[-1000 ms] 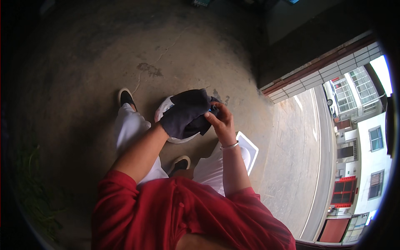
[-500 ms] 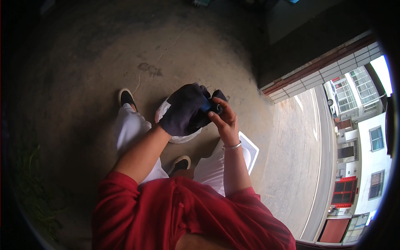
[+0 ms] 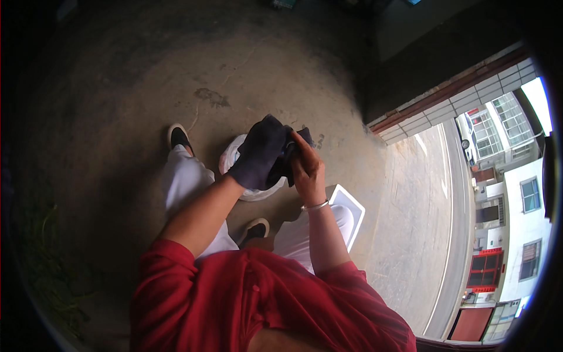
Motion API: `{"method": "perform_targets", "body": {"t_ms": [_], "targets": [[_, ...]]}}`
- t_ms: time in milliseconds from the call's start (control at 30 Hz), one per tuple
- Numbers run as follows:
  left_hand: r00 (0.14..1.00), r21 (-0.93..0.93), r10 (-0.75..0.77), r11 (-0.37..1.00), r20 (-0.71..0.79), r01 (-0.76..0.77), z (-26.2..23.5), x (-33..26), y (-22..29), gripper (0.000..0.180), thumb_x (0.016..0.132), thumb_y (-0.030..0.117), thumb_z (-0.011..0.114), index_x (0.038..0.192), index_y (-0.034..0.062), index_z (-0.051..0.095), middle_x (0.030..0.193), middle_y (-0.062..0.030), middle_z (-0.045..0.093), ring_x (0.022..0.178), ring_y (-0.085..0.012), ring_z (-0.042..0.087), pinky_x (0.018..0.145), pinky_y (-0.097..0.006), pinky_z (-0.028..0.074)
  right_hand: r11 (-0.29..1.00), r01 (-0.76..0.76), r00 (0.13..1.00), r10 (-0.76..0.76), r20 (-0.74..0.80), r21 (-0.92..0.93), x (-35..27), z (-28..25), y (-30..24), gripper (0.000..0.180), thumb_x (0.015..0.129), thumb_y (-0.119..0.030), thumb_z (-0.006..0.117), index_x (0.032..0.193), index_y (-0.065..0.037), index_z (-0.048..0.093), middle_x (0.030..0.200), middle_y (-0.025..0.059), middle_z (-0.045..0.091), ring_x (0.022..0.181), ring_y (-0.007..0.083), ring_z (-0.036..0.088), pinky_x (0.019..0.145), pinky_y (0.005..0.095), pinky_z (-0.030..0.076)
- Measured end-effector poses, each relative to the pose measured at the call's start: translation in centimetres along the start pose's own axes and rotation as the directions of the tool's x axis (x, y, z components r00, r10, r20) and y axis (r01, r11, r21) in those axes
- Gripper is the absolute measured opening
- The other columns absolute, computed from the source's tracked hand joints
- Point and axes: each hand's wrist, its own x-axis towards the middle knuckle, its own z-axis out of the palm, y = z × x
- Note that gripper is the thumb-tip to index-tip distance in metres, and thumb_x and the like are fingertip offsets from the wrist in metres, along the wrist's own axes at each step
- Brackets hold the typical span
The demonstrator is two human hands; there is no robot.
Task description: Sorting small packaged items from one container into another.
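A dark grey fabric covering, like a glove or a sock, is pulled over my left hand down to the wrist, so its fingers are hidden. My bare right hand, with a silver bangle at the wrist, presses its closed fingers against dark cloth on the right side of the covered hand. Loose dark ends stick out above and below those fingers. Whether this cloth is part of the covering or a separate piece, I cannot tell. Both hands meet in front of me, over a white plastic bag.
The bag stands on the concrete floor between my feet, with something pinkish at its left edge. A white tray-like box is beside my right leg. Green plants lie at the far left. A tiled wall edge and a road are on the right.
My right hand has shifted slightly left and turned, its fingers now flatter against the dark cloth. The blue patch and rolled dark piece by its fingertips are out of sight. The left hand has barely moved.
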Motion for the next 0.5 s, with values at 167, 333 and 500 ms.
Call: {"method": "perform_targets", "body": {"t_ms": [167,333,500], "targets": [[0.947,-0.730,-0.311,0.667,-0.086,0.152,4.6,-1.6,-5.6,0.038,0.055,0.015,0.071,0.087,0.0050,0.054,0.080,-0.0174,0.054,0.077,-0.0366,0.053,0.069,-0.041,0.043,0.979,0.079,0.994,-0.063,0.090,-0.189,-1.6,2.4,-1.7,0.049,0.079,0.006,0.060,0.125,-0.010,0.058,0.084,0.0118,0.062,0.065,0.0171,0.057,0.065,0.0284,0.048],[0.821,-0.937,-0.538,0.151,0.190,0.316,0.5,-0.6,-1.7,0.033,0.061,0.015,0.068,0.088,0.0046,0.053,0.083,-0.0183,0.054,0.081,-0.0375,0.054,0.072,-0.041,0.043,0.965,0.028,0.997,-0.010,0.072,-0.261,-1.7,2.9,-2.6,0.052,0.082,0.002,0.059,0.131,-0.010,0.052,0.089,0.0143,0.061,0.069,0.0204,0.061,0.066,0.0301,0.049],[0.992,-0.447,-0.120,0.886,0.024,0.118,2.0,-1.6,-4.5,0.032,0.066,0.016,0.066,0.091,0.0047,0.052,0.090,-0.0176,0.053,0.090,-0.0381,0.055,0.081,-0.042,0.045,0.991,-0.132,0.988,0.133,0.077,-0.012,0.4,1.7,-1.5,0.049,0.086,-0.015,0.063,0.132,-0.008,0.049,0.106,0.0177,0.062,0.074,0.0235,0.060,0.068,0.0343,0.048]]}}
